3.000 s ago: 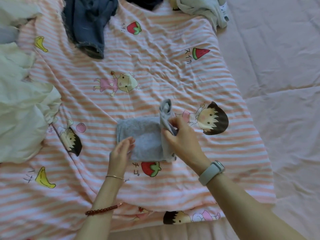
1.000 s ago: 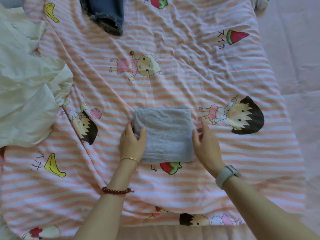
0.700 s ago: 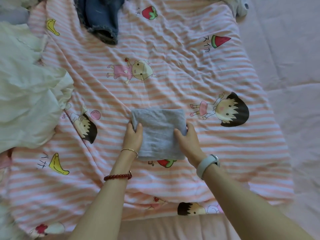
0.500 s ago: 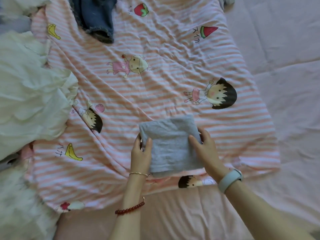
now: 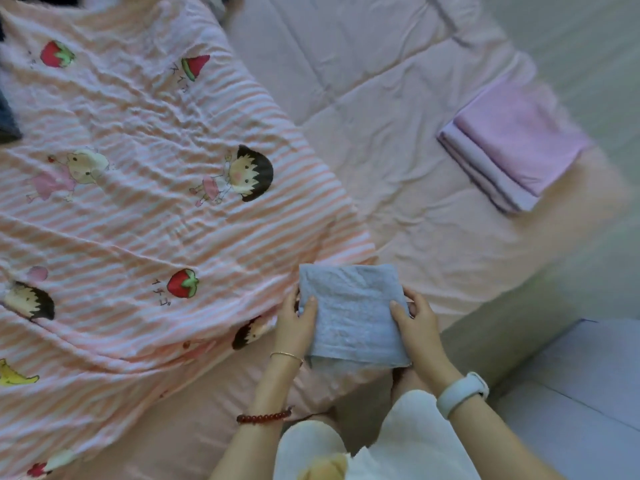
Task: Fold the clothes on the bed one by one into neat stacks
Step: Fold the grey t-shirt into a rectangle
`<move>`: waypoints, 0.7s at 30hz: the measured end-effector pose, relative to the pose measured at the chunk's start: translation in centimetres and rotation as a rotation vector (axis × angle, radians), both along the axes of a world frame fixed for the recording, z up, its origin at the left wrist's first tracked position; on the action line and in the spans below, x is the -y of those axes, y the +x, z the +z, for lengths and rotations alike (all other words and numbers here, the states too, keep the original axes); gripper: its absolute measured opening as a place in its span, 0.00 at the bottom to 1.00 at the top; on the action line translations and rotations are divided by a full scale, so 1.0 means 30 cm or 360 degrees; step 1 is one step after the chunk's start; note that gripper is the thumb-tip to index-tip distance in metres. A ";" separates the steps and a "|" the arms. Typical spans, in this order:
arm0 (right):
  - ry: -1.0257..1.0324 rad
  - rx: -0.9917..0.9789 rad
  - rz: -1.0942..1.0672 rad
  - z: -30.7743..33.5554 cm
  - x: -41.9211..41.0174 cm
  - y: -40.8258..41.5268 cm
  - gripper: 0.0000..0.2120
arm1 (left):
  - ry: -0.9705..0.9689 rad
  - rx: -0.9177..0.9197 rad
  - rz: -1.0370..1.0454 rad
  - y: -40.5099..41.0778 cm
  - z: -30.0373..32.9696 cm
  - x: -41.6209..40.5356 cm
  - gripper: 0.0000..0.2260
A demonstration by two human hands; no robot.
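Hands, left (image 5: 294,327) and right (image 5: 417,327), grip folded grey cloth (image 5: 351,311) by its side edges.

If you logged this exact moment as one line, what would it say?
step: carrying folded item | left hand: grips grey folded cloth | right hand: grips same cloth | stack: purple folded pile on bed, far right

Folded grey cloth (image 5: 349,313) lifted off striped blanket (image 5: 145,209), hands carrying it rightward past blanket edge, over pink sheet (image 5: 398,140).
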State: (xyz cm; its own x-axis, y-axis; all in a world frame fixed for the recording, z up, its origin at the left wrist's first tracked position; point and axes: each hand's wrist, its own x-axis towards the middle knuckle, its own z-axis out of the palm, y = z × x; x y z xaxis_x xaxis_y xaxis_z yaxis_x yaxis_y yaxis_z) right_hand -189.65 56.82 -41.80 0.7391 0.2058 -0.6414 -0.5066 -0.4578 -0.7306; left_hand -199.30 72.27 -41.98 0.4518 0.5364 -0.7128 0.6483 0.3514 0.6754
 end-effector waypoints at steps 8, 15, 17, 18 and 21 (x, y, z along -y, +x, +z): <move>0.0069 0.0119 -0.0293 0.019 0.293 0.579 0.12 | 0.0016 0.0098 -0.0102 0.672 -0.010 0.270 0.12; -0.0033 0.0518 -0.0144 -0.026 0.418 1.297 0.13 | -0.0158 0.0357 0.0123 1.332 -0.075 0.469 0.14; -0.0075 0.0562 -0.0070 -0.077 0.416 1.453 0.15 | -0.0120 0.0397 0.0137 1.484 -0.110 0.477 0.15; -0.0081 0.0557 -0.0035 -0.106 0.410 1.518 0.16 | -0.0112 0.0398 0.0148 1.547 -0.133 0.471 0.15; -0.0088 0.0627 0.0101 -0.192 0.384 1.685 0.18 | -0.0147 0.0393 0.0244 1.678 -0.221 0.452 0.15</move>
